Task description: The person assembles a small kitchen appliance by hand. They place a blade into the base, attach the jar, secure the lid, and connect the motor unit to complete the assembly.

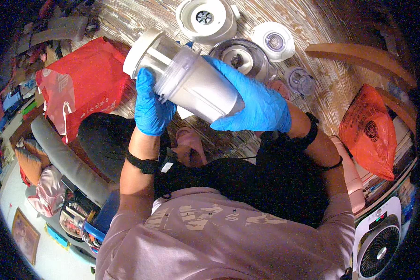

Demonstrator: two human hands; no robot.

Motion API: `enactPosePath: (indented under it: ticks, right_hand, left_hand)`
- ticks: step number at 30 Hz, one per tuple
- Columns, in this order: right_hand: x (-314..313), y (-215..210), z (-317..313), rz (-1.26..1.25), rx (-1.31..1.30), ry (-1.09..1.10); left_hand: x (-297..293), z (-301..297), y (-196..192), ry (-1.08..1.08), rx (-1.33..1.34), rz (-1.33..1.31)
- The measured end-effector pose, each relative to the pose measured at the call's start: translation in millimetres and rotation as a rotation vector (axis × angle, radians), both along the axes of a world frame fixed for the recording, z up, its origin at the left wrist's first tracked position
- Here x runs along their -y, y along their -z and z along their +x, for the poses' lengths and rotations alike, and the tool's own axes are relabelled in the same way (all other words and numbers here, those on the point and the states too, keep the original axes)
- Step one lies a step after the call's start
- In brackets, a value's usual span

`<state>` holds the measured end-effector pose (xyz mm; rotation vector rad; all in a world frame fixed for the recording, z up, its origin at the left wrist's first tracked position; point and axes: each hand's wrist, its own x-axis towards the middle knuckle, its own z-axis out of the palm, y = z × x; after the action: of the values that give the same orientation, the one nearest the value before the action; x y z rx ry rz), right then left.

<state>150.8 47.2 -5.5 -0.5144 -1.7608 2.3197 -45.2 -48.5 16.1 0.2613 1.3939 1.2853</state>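
Observation:
Both my hands wear blue gloves and hold a blender cup (203, 88) tilted in front of me. Its white capped end (141, 52) points to the upper left, with a clear section below it and a frosted, whitish body. My left hand (154, 105) is closed around the cup's collar from beneath. Around the wide lower body, near its base, wraps my right hand (254, 95). Beyond the cup stand a white blender base (210, 35), a clear jug (266, 70) with a white part inside, a round white lid (284, 46) and a small clear cup (305, 84).
A red bag (98, 70) lies at the left, beside a grey cushioned seat (65, 154). To the right are a curved wooden piece (359, 56), an orange-red plastic bag (368, 133) and a white fan (380, 245). Wood-patterned flooring (140, 18) lies under the blender parts.

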Motion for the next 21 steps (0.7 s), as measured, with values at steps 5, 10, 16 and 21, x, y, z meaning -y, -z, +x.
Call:
enactPosePath:
  ticks: [5,10,16,21]
  right_hand:
    - [4,6,5,-0.038,0.000,-0.001]
    - [3,12,4,0.000,-0.073,-0.046]
    - [-2,5,-2,-0.228,0.055,-0.188]
    - [7,-6,0,-0.037,0.021,-0.067]
  left_hand:
    - [-9,0,-1,0.016,0.033,0.103]
    - [-23,0,-4,0.089,0.128,0.248]
    - [-31,7,-9,0.053,-0.006,0.167]
    - [-28,8,-20,0.102,-0.085,0.271]
